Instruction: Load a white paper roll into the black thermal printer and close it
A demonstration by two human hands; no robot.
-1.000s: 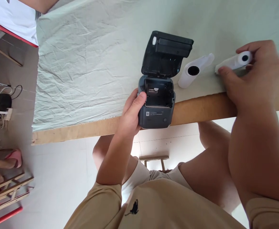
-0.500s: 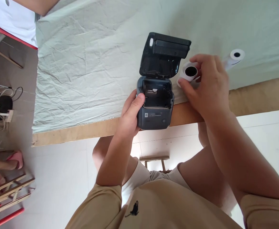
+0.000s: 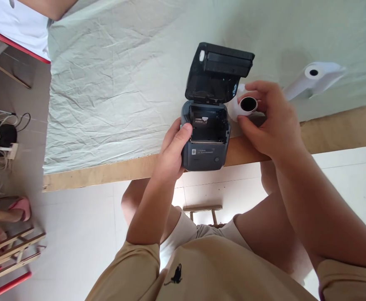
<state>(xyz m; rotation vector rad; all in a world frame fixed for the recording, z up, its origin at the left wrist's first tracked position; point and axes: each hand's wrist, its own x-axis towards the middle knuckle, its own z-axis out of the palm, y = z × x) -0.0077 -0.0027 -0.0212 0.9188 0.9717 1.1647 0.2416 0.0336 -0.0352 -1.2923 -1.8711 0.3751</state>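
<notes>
A dark, handheld label printer (image 3: 205,152) has its lid (image 3: 216,85) flipped up, and the roll bay inside shows a small white label. My left hand (image 3: 173,148) grips its left side, thumb over the bay's edge. Just right of the printer, my right hand (image 3: 272,115) pinches a white paper roll (image 3: 237,109) with a dark core, close to the table's front edge. A second white roll (image 3: 302,83) lies farther right, a loose strip of paper spreading from it.
A wrinkled pale green cloth (image 3: 114,83) covers the table, whose wooden edge (image 3: 101,174) runs in front. Another person's arm (image 3: 49,6) reaches in at upper left. Tangled cables (image 3: 1,144) and a wooden stool (image 3: 16,251) are on the left floor.
The roll in my right hand has moved down and slightly left, nearer the printer. The printer has shifted slightly right. More of the second roll's loose paper shows.
</notes>
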